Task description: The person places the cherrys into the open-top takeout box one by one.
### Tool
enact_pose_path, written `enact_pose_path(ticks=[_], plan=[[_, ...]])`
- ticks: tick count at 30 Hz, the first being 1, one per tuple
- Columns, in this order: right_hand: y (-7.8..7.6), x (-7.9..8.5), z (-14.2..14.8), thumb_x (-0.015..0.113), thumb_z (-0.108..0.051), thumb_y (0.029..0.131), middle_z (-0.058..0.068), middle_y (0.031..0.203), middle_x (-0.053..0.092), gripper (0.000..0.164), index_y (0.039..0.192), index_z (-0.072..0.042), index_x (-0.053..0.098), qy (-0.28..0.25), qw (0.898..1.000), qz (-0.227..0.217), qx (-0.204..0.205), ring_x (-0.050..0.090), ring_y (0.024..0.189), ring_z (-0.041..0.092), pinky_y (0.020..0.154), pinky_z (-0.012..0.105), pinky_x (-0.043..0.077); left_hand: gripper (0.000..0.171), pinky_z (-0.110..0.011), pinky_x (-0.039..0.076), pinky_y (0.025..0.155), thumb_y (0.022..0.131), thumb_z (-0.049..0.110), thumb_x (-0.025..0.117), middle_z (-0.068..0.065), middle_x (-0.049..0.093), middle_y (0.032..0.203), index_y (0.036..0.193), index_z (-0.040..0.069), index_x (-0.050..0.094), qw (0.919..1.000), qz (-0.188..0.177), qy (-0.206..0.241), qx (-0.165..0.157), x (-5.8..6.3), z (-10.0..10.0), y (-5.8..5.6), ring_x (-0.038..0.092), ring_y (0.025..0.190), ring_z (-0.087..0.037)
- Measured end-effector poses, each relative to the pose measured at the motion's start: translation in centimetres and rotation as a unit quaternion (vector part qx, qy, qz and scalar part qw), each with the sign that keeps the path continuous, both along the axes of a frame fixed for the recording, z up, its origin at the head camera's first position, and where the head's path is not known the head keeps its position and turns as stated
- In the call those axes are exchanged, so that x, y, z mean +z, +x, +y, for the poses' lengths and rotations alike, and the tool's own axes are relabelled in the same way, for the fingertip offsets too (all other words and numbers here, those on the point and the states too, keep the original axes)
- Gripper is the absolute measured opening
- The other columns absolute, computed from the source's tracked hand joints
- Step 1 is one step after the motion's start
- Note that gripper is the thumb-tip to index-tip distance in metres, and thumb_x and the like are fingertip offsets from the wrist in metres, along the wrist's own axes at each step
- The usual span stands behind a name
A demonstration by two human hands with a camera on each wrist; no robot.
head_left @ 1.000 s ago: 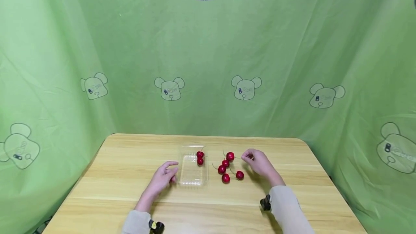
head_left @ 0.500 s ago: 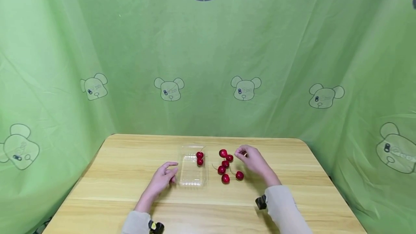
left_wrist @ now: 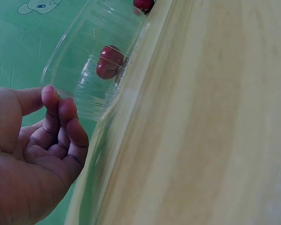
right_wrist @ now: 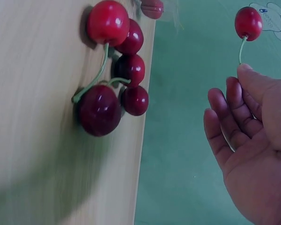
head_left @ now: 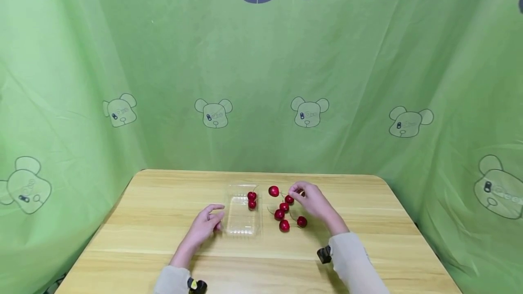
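Note:
My right hand pinches a cherry by its green stem, thumb against forefinger. The fruit hangs off the table, left of the fingertips in the head view. Beneath and beside that hand lie several loose red cherries with stems. Left of them stands a clear plastic tray, with two cherries side by side in its far right part. At the tray's left side, my left hand holds its rim between thumb and fingertips, the other fingers curled in, as the left wrist view shows.
A light wooden table with rounded far corners carries everything. Green printed curtains enclose its back and both sides. A small black camera sits on each wrist.
My right hand has moved left, carrying the cherry by its stem away from the loose ones towards the tray. The left hand and the tray have stayed where they were.

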State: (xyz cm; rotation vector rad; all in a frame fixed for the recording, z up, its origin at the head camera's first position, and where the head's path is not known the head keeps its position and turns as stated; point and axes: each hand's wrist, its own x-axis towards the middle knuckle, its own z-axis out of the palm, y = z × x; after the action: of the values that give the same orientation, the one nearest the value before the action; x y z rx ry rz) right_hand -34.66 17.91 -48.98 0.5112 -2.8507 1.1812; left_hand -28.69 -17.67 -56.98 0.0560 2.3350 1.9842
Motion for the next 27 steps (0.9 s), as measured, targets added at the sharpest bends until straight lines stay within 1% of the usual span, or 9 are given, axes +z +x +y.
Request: enact_pose_path(ticks=[7,10,14,21,27], plan=[[0.2,0.5,-1.0,0.063,-0.02,0.104,0.008,0.102,0.069,0.014,0.109,-0.009,0.07,-0.009,1.0,0.001,0.008,0.06,0.09,0.015,0.082,0.031,0.053,0.04,-0.025,0.048,0.06,0.105,0.017,0.061,-0.013,0.064,0.075,0.141,0.001,0.056,1.0,0.002,-0.002,-0.002,-0.1,0.0,-0.1,0.056,0.066,-0.016],[0.2,0.6,-1.4,0.064,-0.021,0.104,0.007,0.101,0.069,0.015,0.108,-0.008,0.07,-0.011,1.0,0.004,0.012,0.06,0.088,0.015,0.08,0.029,0.053,0.04,-0.025,0.047,0.06,0.104,0.016,0.061,-0.014,0.064,0.075,0.141,0.001,0.056,1.0,0.002,-0.001,-0.001,-0.2,0.0,-0.2,0.056,0.066,-0.017],[0.3,0.6,-1.7,0.064,-0.021,0.103,0.002,0.098,0.068,0.016,0.108,-0.007,0.07,-0.019,1.0,0.003,0.011,0.059,0.087,0.014,0.079,0.027,0.052,0.041,-0.025,0.047,0.059,0.104,0.018,0.062,-0.013,0.064,0.075,0.141,0.0,0.055,1.0,0.004,-0.001,-0.001,-0.2,0.0,-0.1,0.056,0.066,-0.017],[0.7,0.6,-2.3,0.064,-0.019,0.103,0.004,0.096,0.068,0.011,0.106,-0.009,0.069,-0.054,0.998,-0.008,0.008,0.062,0.089,0.022,0.076,0.026,0.053,0.041,-0.024,0.046,0.059,0.104,0.017,0.062,-0.01,0.064,0.074,0.141,0.0,0.056,1.0,0.005,0.003,-0.003,-0.1,-0.1,-0.1,0.055,0.065,-0.016],[0.7,0.6,-3.0,0.065,-0.017,0.102,0.003,0.092,0.066,0.011,0.106,-0.009,0.069,-0.07,0.997,-0.018,0.003,0.062,0.087,0.024,0.073,0.026,0.053,0.041,-0.025,0.047,0.06,0.104,0.017,0.062,-0.012,0.064,0.074,0.141,0.001,0.056,1.0,0.004,0.0,-0.004,-0.2,-0.1,-0.1,0.056,0.065,-0.016]])
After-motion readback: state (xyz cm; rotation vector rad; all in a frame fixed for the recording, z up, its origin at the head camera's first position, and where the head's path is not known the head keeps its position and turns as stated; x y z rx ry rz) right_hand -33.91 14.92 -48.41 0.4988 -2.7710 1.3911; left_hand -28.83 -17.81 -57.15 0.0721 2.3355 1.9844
